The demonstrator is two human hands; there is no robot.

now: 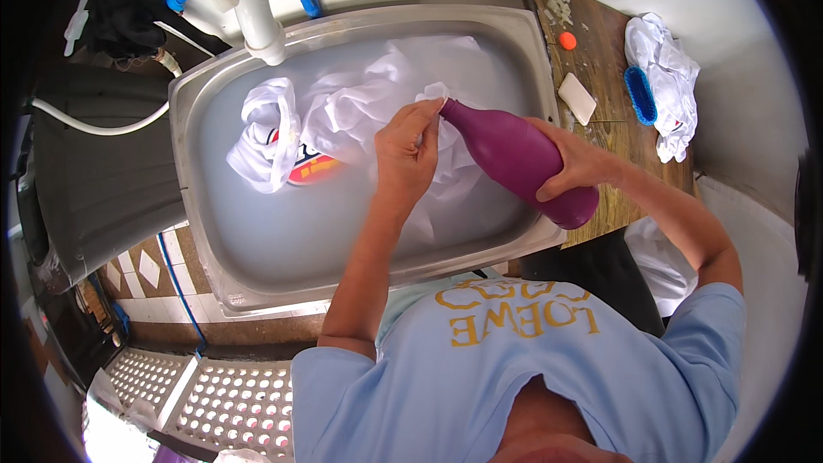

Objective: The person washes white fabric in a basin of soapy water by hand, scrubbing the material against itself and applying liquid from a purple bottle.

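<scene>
My right hand (579, 159) is wrapped round the lower part of a purple bottle (510, 150), which lies tilted over the sink with its narrow mouth pointing left and up. Right at that mouth, my left hand (407, 150) has its fingers closed on a bunched bit of white cloth (436, 91). Whether anything flows from the bottle does not show. Below my hands, white garments (351, 103), one with a red and orange print, lie partly sunk in cloudy water in a metal sink (184, 193).
A white faucet pipe (257, 17) reaches over the sink's back edge. To the right, a wooden board (604, 141) bears a soap bar (577, 99), an orange cap (567, 40), a blue brush (639, 96) and crumpled white cloth (664, 60). Black cloth (129, 17) hangs at the back left.
</scene>
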